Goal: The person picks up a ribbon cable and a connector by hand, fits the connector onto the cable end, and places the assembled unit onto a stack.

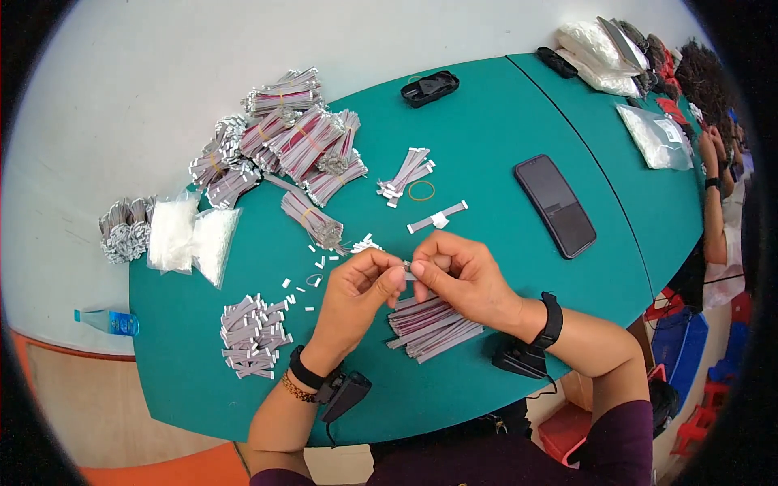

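Observation:
Over the middle of the green table, my left hand (356, 296) and my right hand (470, 279) meet fingertip to fingertip, both in a pinch. Between them is a short grey ribbon cable (409, 276) with a pale end; the fingers cover most of it. Just below lies a stack of grey and purple ribbon cables (429, 328). Loose white connectors (320, 263) are scattered left of my hands. Beyond my fingers rests a single ribbon cable with a white tag (438, 219). A heap of short cables with white ends (253, 336) sits left of my left wrist.
Bundled ribbon cables (304, 142) pile up at the back left, near bags of white connectors (173, 231). A plastic bottle (109, 321) lies at the left edge. Right of my hands is a phone (555, 206); a black case (429, 87) sits farther back. Another person's arm (713, 202) shows at far right.

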